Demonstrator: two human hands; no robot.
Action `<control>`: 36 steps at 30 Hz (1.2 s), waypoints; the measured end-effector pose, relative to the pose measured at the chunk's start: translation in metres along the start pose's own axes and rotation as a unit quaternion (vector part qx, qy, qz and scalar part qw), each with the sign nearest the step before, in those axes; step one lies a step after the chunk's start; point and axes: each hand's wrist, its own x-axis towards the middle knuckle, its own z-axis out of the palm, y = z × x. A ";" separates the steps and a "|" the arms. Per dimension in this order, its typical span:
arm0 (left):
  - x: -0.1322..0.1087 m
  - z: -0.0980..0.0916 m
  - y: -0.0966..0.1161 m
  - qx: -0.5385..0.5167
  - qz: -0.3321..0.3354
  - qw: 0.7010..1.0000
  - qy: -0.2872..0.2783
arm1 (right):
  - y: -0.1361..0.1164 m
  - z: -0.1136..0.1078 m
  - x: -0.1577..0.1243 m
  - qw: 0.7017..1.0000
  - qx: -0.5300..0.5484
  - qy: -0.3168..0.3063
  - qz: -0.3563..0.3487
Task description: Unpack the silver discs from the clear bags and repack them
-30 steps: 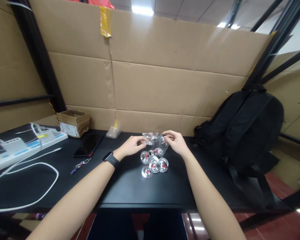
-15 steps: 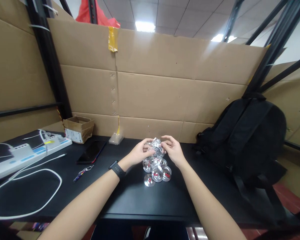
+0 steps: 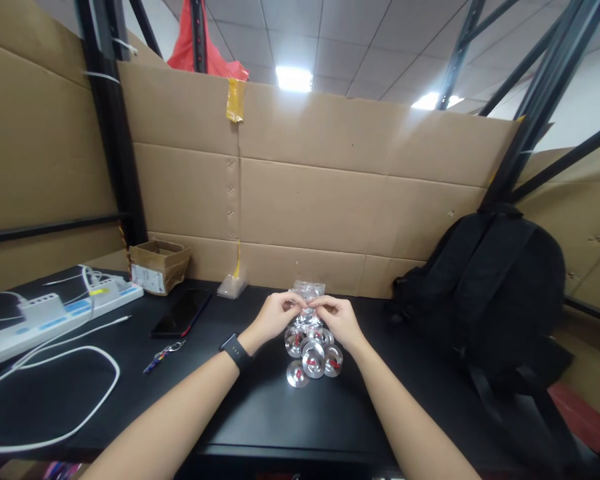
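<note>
A clear, crinkled plastic bag (image 3: 309,289) lies behind and beneath my fingers at the middle of the table. My left hand (image 3: 277,315), with a dark watch on its wrist, pinches the bag from the left. From the right, my right hand (image 3: 339,320) also pinches it, the fingertips of both hands almost meeting. Just in front of the bag lie several shiny round metal discs (image 3: 313,360) with red marks, some overlapping. One disc (image 3: 297,375) sits nearest to me. What exactly is between the fingertips is too small to make out.
On the left are a white power strip (image 3: 60,320) with cables, a phone (image 3: 183,313), a keyring (image 3: 163,355) and an open cardboard box (image 3: 160,267). Small clear bags (image 3: 231,287) lie by the cardboard wall (image 3: 300,200). A black backpack (image 3: 485,287) stands on the right.
Both hands have come closer together, their fingertips now nearly touching over the bag. More of the bag's flat top shows behind them. The view has tilted up slightly; the discs lie as before.
</note>
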 end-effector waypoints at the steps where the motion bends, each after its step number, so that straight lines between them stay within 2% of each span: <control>1: 0.000 -0.001 0.001 0.003 -0.004 1.000 0.001 | -0.001 0.000 0.000 1.000 -0.001 -0.003 0.001; 6: 0.001 -0.008 0.003 0.021 -0.006 1.000 -0.002 | -0.005 -0.003 -0.002 0.999 0.010 -0.033 0.001; 16: 0.002 -0.016 0.008 -0.006 0.018 1.000 -0.019 | -0.010 -0.002 -0.002 0.998 0.035 -0.042 -0.011; 19: 0.001 -0.017 0.008 -0.012 0.008 0.999 -0.033 | -0.012 -0.002 -0.003 0.998 0.051 -0.044 -0.002; 26: -0.001 -0.012 0.010 -0.032 -0.019 0.999 -0.025 | -0.010 -0.007 -0.001 0.997 0.076 -0.006 0.002; 33: 0.005 -0.016 -0.002 -0.035 -0.014 0.996 0.085 | -0.001 -0.006 0.001 0.995 0.075 0.067 0.010; 36: 0.003 -0.018 0.000 0.006 0.023 0.999 0.031 | 0.001 -0.008 0.002 0.993 0.075 0.086 0.007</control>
